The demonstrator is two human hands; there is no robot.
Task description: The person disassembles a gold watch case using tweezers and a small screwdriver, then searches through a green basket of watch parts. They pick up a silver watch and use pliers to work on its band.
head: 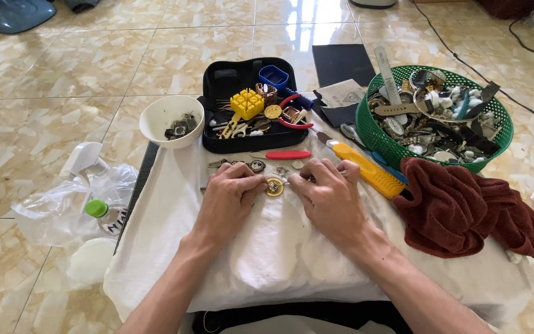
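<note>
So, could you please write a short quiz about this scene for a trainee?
1. True or false: the green basket stands to the right of the black tool case.
2. What lies between the left hand and the right hand?
A. a small round gold part
B. the white bowl
C. the red cloth
3. Fill in: the yellow knife lies on the ____ cloth.

Key
1. True.
2. A: the gold part sits between the fingers of both hands.
3. White.
</note>
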